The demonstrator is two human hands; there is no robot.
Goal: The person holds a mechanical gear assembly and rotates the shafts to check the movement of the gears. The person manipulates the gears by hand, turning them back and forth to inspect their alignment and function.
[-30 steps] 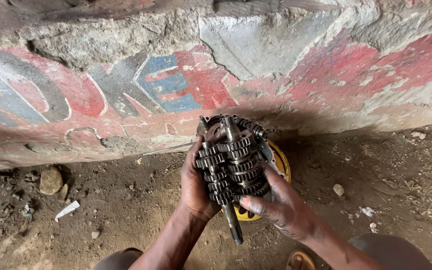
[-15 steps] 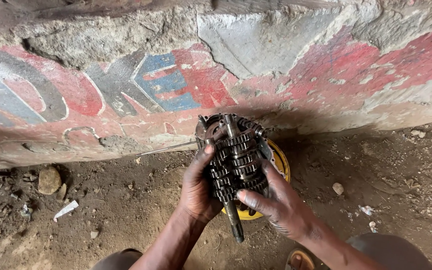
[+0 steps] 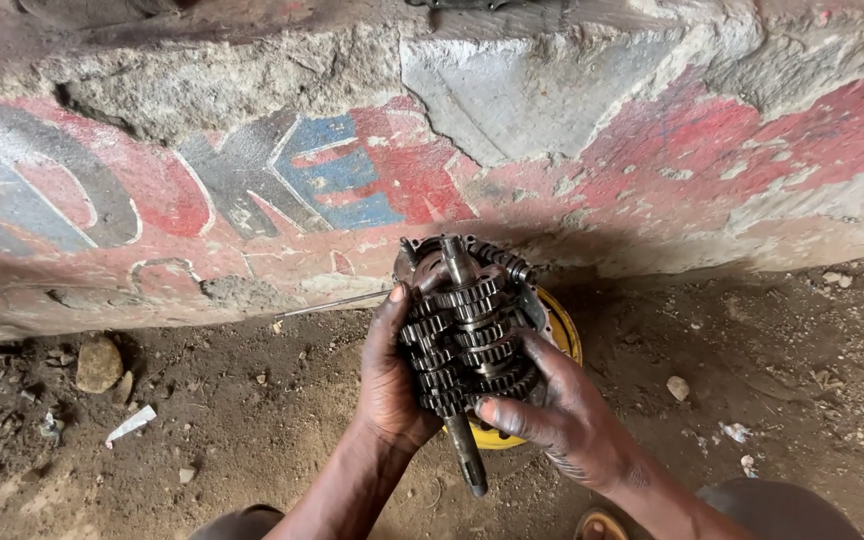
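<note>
A greasy metal gear cluster (image 3: 462, 330), two shafts stacked with several toothed gears, is held upright in the middle of the head view. My left hand (image 3: 390, 385) grips its left side, thumb up along the gears. My right hand (image 3: 562, 415) cups the lower right side, fingers wrapped under the gears. One bare shaft end (image 3: 469, 458) sticks down between my hands. Behind the gears, a yellow round container (image 3: 557, 335) lies on the dirt, mostly hidden.
A crumbling concrete wall (image 3: 432, 160) painted red, blue and grey runs across the back. The ground (image 3: 772, 350) is bare dirt with a stone (image 3: 99, 363), a white scrap (image 3: 132, 423) and small pebbles. A sandal (image 3: 602, 524) shows at the bottom edge.
The gear cluster has shifted slightly lower and tilted a little in my hands; both hands keep their grip, and my left thumb has slid up along the gears.
</note>
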